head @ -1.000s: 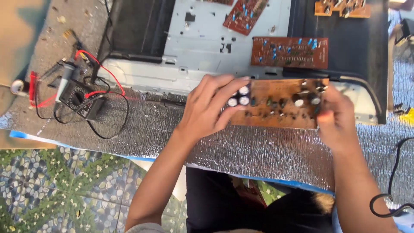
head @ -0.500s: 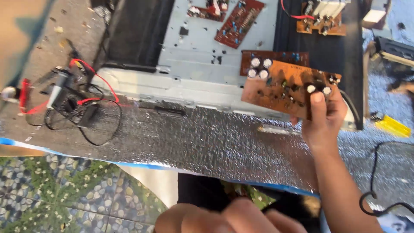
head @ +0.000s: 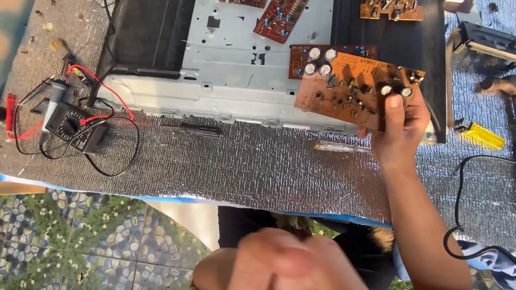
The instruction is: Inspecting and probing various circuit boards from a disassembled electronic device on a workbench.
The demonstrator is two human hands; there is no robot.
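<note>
Right hand [head: 399,134]: raised over the grey metal chassis [head: 236,80], fingers closed on the right edge of the orange circuit board [head: 352,91], thumb on top, board tilted | left hand [head: 290,260]: blurred, low near the body, fingers' state cannot be told | silver foil worktop [head: 242,166]: black multimeter [head: 72,126] at left, yellow lighter [head: 481,135] at right.

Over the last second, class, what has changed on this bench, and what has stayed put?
The left hand let go of the brown circuit board and drew back toward the body, low in view and blurred. The right hand alone now holds the board, lifted and tilted above the grey metal chassis. The multimeter, its leads and the silver foil mat lie unchanged.
</note>
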